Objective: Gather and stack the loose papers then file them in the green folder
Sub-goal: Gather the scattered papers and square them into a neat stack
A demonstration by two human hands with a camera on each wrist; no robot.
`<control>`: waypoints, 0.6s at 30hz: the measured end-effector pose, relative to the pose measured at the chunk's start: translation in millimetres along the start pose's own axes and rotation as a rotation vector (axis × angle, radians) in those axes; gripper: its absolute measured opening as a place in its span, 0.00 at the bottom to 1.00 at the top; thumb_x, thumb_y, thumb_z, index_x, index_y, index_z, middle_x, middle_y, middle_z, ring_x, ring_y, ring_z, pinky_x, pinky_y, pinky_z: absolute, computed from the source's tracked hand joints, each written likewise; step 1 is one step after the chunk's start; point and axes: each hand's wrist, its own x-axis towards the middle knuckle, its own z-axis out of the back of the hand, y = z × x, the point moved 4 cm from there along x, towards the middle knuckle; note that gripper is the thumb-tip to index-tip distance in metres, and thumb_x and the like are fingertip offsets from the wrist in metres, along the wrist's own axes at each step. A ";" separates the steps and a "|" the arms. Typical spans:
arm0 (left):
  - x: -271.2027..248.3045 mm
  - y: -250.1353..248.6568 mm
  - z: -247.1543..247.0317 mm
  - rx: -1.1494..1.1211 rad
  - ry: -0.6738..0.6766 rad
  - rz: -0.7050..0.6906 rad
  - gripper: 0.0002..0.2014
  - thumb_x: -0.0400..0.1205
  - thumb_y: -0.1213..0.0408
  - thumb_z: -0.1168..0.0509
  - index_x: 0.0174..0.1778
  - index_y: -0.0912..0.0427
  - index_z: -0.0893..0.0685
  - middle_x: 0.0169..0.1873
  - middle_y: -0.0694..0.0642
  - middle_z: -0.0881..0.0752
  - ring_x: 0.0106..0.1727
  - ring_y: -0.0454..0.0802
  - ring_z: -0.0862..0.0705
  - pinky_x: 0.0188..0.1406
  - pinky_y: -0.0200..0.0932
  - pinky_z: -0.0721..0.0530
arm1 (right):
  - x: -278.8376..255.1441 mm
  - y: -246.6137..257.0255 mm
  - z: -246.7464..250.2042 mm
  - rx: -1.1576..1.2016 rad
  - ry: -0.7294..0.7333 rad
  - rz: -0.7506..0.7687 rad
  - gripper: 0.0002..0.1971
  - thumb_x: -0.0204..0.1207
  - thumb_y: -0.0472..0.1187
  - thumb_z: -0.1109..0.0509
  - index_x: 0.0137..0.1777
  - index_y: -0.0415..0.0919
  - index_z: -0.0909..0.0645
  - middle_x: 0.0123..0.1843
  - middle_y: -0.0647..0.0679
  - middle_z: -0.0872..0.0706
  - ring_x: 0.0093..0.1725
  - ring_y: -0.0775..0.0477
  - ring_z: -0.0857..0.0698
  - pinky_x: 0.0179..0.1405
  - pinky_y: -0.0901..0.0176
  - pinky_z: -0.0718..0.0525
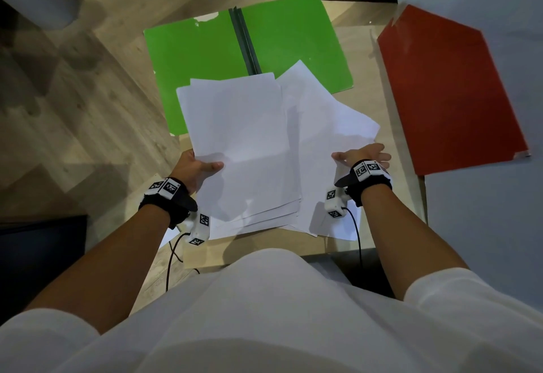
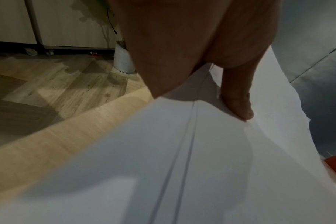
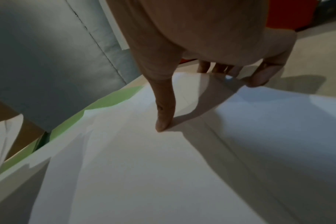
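The left hand (image 1: 192,166) pinches the near left edge of the papers (image 1: 241,143), the right hand (image 1: 363,156) pinches loose sheets on the other side, and the open green folder (image 1: 205,46) lies just past both hands, under the papers' far ends.

Red folder (image 1: 449,93) on wooden table (image 1: 390,149)
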 end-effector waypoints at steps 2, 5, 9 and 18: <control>-0.8 0.9 -1.8 -0.007 -0.004 0.002 0.13 0.71 0.83 0.31 0.45 0.61 0.15 0.32 0.48 0.08 0.36 0.47 0.10 0.38 0.39 0.11 | 0.8 3.7 -0.6 -0.012 0.014 0.020 0.46 0.59 0.51 0.16 0.71 0.35 0.37 0.74 0.37 0.37 0.73 0.35 0.34 0.64 0.43 0.26; -3.1 1.9 -4.5 -0.003 -0.010 0.001 0.13 0.72 0.83 0.32 0.44 0.61 0.16 0.31 0.47 0.08 0.34 0.45 0.10 0.37 0.39 0.11 | 7.3 5.9 -4.8 -0.011 0.046 0.081 0.42 0.60 0.50 0.17 0.71 0.35 0.33 0.73 0.38 0.33 0.74 0.35 0.34 0.65 0.42 0.26; -3.9 2.8 -2.1 0.001 -0.026 -0.003 0.13 0.71 0.82 0.31 0.46 0.61 0.15 0.32 0.48 0.08 0.36 0.47 0.10 0.40 0.42 0.10 | 16.4 12.1 0.8 0.219 0.075 0.236 0.42 0.58 0.41 0.15 0.71 0.34 0.30 0.70 0.37 0.22 0.71 0.35 0.24 0.67 0.41 0.21; -11.2 -4.6 4.8 -0.067 -0.080 0.003 0.13 0.71 0.83 0.32 0.46 0.64 0.16 0.39 0.55 0.11 0.39 0.51 0.11 0.42 0.41 0.11 | 21.5 4.6 22.6 0.698 0.394 0.428 0.22 0.58 0.27 0.17 0.53 0.38 0.15 0.50 0.42 0.10 0.47 0.43 0.10 0.53 0.47 0.13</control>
